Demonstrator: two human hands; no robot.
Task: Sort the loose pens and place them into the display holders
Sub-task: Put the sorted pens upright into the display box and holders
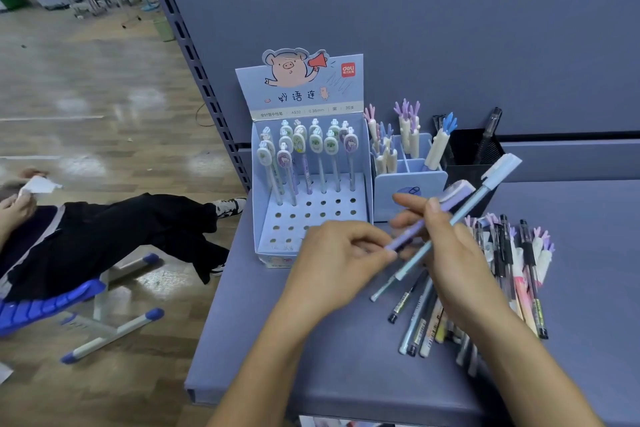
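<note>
Sorting step: purple pen singled out

Left hand (332,263) pinches purple pen (403,237) by its lower end. Right hand (460,253) grips blue pen (474,199), both above counter (311,340). Next, likely: stand purple pen in a free hole of display box (258,218).

Pinching the lower end of a purple pen (403,240) with the left grip (337,255). Holding that pen and a pale blue pen (485,189) together in the right grip (453,243), above a shelf (311,350). Behind, pens standing in the back rows of a pig box (362,163), front holes showing. Just beside it, antler pens in a blue holder (388,191), then a black mesh cup (464,173). Under the right grip, loose pens (519,270) piled.
</note>
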